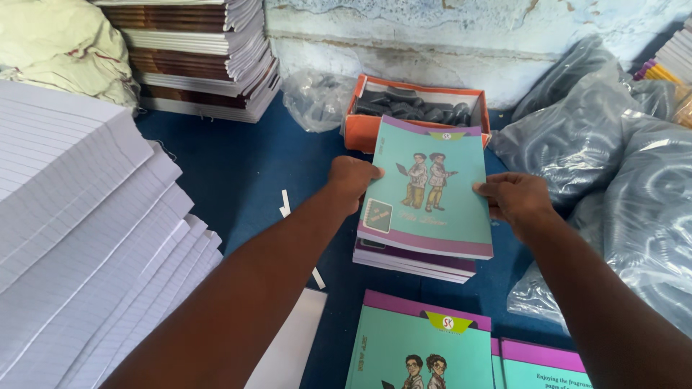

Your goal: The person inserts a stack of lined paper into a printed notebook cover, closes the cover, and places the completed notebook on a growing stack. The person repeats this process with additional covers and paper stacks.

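Observation:
Both my hands hold a teal notebook [427,189] with a purple border and two cartoon figures on its cover. My left hand [353,180] grips its left edge and my right hand [517,199] grips its right edge. The notebook hangs tilted just over a small stack of like notebooks [411,261] on the blue cloth [238,169]. Whether it touches the stack I cannot tell.
Fanned piles of ruled white sheets [79,238] fill the left. A pile of bound books [194,57] stands at the back left. An orange box of dark parts [418,108] sits behind the notebook. Grey plastic bags [620,173] crowd the right. More teal covers [418,353] lie near me.

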